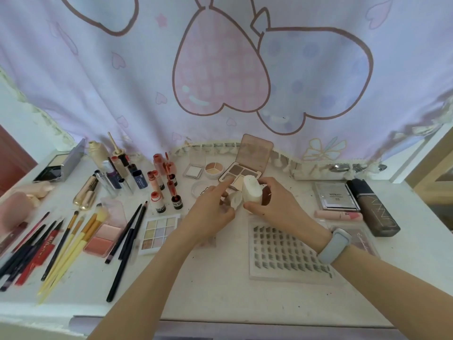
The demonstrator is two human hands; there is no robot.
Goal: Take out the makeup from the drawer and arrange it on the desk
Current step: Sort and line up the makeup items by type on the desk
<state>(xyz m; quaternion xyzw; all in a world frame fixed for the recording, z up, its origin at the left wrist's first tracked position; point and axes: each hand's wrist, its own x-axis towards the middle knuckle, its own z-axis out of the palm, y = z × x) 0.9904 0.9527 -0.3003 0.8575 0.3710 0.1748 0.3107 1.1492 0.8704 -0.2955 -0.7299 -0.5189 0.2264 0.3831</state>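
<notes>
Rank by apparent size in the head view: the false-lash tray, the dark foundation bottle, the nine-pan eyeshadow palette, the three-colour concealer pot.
1. False-lash tray, largest, though nearest the camera.
2. Dark foundation bottle and nine-pan eyeshadow palette: too alike to rank.
3. Three-colour concealer pot, smallest, also farthest.

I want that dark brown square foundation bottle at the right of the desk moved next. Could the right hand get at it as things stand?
Probably yes, once freed. The right hand grips a small white bottle; the dark brown square foundation bottle lies to its right, only a flat silver compact between them.
</notes>
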